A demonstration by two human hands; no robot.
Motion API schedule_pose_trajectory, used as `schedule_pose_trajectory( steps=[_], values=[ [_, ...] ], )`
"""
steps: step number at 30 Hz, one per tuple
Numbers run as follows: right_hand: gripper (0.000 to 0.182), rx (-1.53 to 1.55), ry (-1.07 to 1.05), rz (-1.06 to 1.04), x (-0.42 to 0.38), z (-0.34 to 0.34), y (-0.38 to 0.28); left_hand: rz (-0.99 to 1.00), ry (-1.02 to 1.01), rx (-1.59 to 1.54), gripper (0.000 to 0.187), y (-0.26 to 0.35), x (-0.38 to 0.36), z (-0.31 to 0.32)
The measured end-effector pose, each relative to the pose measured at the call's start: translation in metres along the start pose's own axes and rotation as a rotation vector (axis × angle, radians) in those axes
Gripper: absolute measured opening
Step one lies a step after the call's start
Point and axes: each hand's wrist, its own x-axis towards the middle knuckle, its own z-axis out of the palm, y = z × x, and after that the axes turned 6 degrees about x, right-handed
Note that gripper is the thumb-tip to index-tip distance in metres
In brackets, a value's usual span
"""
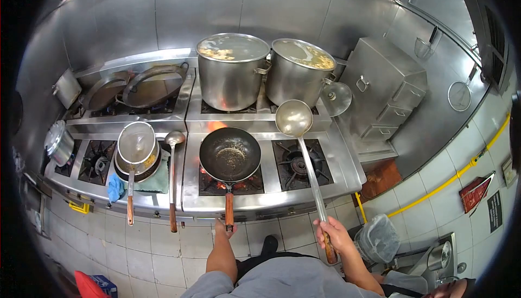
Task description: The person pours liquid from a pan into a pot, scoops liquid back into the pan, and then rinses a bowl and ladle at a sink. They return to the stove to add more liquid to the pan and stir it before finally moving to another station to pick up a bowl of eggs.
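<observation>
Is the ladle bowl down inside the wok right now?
No. The ladle, held in the right hand, has its bowl raised beyond the wok, in front of the stockpots, while the left hand grips the wok handle.

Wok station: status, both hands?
Left hand at the wok handle end, grip unclear. Right hand shut on ladle, bowl raised beside the stockpot. Flame under the wok. Nothing in the way.

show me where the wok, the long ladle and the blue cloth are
wok (230, 154), head view, on the inside of its dark bowl
long ladle (293, 118), head view, on its round bowl
blue cloth (115, 188), head view, on its hanging fold
</observation>
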Motion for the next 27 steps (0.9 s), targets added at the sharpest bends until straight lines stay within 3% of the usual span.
schedule_pose_trajectory(
  steps=[1, 3, 5, 9, 11, 13, 17, 19, 23, 26, 27],
  values=[
    [0.024, 0.019, -0.016, -0.014, 0.001, 0.003, -0.006, 0.009, 0.000, 0.000, 0.055, 0.001, -0.009, -0.002],
    [0.032, 0.066, -0.057, -0.038, 0.006, 0.009, -0.021, 0.141, 0.093, 0.693, 0.050, -0.010, -0.001, -0.034],
    [0.046, 0.120, -0.164, -0.167, 0.009, 0.019, -0.041, 0.094, -0.002, 0.890, 0.049, -0.018, -0.002, -0.069],
    [0.063, 0.551, -0.502, -0.209, 0.030, 0.031, -0.081, 0.046, -0.068, 1.134, 0.047, -0.034, -0.044, -0.140],
    [0.053, 0.465, -0.472, -0.283, 0.041, 0.053, -0.109, 0.038, -0.069, 1.244, 0.044, -0.034, -0.075, -0.172],
    [0.036, 0.334, -0.427, -0.351, 0.075, 0.066, -0.128, 0.177, -0.172, 1.321, 0.042, -0.029, -0.105, -0.216],
    [0.022, 0.090, -0.307, -0.501, 0.174, 0.095, -0.174, 0.529, -0.211, 1.276, 0.039, -0.035, -0.174, -0.315],
    [0.023, -0.030, -0.288, -0.508, 0.210, 0.111, -0.200, 0.112, 0.252, 0.776, 0.039, -0.027, -0.187, -0.327],
    [0.023, -0.339, -0.148, -0.592, 0.275, 0.139, -0.245, 0.279, 0.511, 0.561, 0.044, -0.038, -0.231, -0.351],
    [0.023, -0.441, -0.106, -0.612, 0.328, 0.144, -0.269, 0.360, 0.569, 0.294, 0.043, -0.078, -0.244, -0.365],
    [0.022, -0.468, -0.063, -0.569, 0.342, 0.147, -0.275, 0.416, 0.468, 0.295, 0.054, -0.104, -0.249, -0.368]
  ],
)
